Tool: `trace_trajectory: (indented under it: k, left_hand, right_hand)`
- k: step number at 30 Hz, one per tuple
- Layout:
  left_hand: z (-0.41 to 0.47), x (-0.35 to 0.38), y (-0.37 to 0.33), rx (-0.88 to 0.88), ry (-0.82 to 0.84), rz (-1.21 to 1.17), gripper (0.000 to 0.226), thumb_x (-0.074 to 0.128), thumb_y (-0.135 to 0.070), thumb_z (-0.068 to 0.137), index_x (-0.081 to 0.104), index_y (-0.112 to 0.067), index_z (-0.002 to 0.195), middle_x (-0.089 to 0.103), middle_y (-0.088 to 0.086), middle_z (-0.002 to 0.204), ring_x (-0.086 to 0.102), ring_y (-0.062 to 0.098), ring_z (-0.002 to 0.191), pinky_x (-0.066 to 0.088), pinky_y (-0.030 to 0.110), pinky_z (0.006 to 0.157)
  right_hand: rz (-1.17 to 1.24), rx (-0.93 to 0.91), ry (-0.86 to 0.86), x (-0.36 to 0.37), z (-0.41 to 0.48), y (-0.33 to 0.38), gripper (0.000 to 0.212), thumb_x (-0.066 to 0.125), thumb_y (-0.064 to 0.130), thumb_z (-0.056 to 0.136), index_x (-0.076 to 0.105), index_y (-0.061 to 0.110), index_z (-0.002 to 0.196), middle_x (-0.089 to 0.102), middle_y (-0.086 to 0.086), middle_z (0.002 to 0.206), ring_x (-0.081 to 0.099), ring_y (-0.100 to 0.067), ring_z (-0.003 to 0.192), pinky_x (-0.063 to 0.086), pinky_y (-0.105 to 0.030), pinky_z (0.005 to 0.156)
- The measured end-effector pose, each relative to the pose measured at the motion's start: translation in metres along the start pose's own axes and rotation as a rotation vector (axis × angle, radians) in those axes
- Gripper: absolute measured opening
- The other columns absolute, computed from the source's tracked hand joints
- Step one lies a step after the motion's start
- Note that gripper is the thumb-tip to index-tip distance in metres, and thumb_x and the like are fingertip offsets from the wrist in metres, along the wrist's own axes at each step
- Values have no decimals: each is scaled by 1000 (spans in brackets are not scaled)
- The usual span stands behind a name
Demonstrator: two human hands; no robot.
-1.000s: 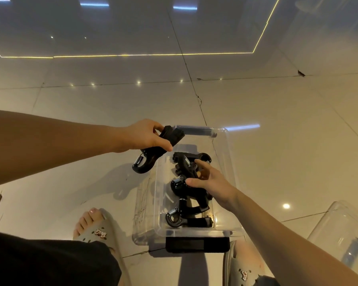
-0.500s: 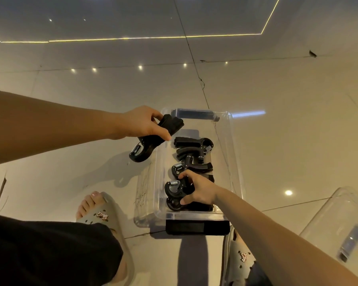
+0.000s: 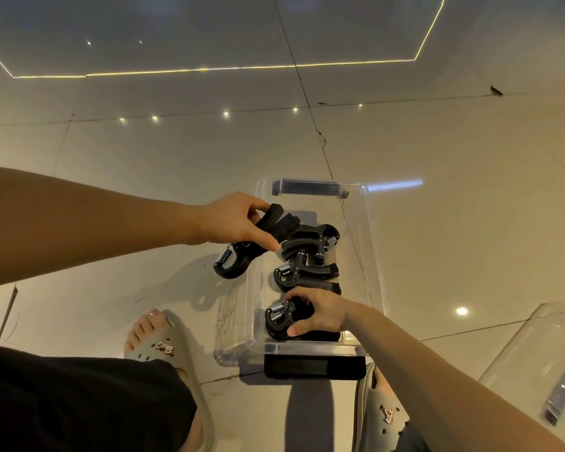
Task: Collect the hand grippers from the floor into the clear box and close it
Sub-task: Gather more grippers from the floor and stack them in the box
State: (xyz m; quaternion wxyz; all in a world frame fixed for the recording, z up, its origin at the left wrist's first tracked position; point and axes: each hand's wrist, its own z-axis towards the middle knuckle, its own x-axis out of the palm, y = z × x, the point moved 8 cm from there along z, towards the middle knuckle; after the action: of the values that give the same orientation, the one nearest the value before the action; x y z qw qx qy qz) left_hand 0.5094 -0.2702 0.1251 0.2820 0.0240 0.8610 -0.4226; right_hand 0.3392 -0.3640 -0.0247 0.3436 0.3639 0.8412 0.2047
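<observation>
The clear box [image 3: 374, 256] stands open on the tiled floor, with black latches at its near and far ends. Several black hand grippers with steel springs lie inside it [image 3: 310, 252]. My left hand [image 3: 232, 223] grips one black hand gripper [image 3: 242, 252] by its handles above the box's left rim, its spring end hanging outside the wall. My right hand [image 3: 317, 313] reaches into the near end of the box and holds another hand gripper [image 3: 279, 316], thumb and fingers curled round it.
The clear lid [image 3: 542, 363] with a dark latch lies on the floor at the right. My two feet in grey clogs [image 3: 163, 347] stand on either side of the box's near end. Glossy tiles reflect ceiling lights.
My right hand slid from the middle of the box to its near end and now holds the nearest gripper. My left hand moved its gripper slightly over the box's left rim.
</observation>
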Motion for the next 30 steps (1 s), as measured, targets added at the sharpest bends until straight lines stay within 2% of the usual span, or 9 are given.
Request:
trace_trajectory:
  k: [6,9,13,21,30]
  left_hand:
    - [2,-1,2,-12,3,7,71,84,-30,79,52,-21,142,71,2,102,71,14,90,52,16,70]
    - [3,-1,3,1,8,13,73,84,-30,78,52,-19,143,72,3,101,73,18,89,57,23,77]
    - [4,1,4,9,16,17,75,84,-31,78,51,-19,144,72,3,102,73,20,90,59,29,83]
    - [5,-1,4,9,15,22,74,84,-31,78,51,-20,144,72,3,103,73,18,91,58,25,80]
    - [4,-1,1,14,1,28,77,84,-31,78,49,-19,145,70,2,101,72,20,92,58,29,84]
  right_hand:
    - [-41,7,14,3,5,-2,70,81,36,79,51,33,142,58,4,136,54,-20,124,40,-42,113]
    - [12,-5,-66,-4,7,-3,65,78,33,84,52,29,144,53,5,130,52,-18,123,39,-35,111]
    - [88,-8,-159,-14,5,-1,75,74,32,90,37,27,154,39,-4,152,39,-24,142,34,-38,116]
    - [57,4,-179,-14,10,-4,53,67,21,94,52,25,145,51,2,145,48,-19,133,39,-34,113]
    - [103,3,-155,-13,9,-6,55,58,4,95,48,20,147,53,-4,145,48,-23,135,37,-34,114]
